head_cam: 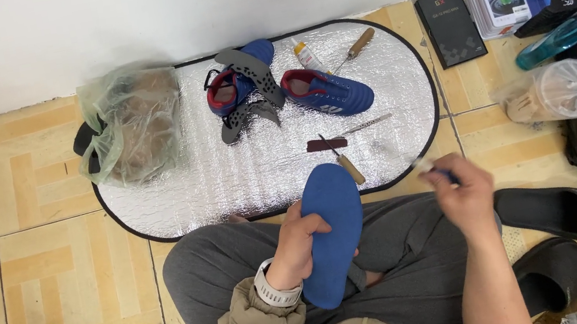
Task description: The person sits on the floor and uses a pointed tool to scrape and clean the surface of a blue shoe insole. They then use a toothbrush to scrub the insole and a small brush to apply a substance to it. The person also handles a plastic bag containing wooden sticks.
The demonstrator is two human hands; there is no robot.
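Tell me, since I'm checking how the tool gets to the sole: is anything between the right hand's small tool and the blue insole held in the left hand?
Nothing visible. The right hand holds a small tool beside the blue insole, which the left hand grips; only the grey trousers lie beneath the gap.

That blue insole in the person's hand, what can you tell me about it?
The blue insole is a flat, foot-shaped pad, seemingly soft foam or fabric, plain blue on the side facing up. It lies lengthwise over the person's lap, its rounded toe end reaching the edge of the silver mat. The left hand holds it by one long edge, thumb on top. The right hand is apart from it.
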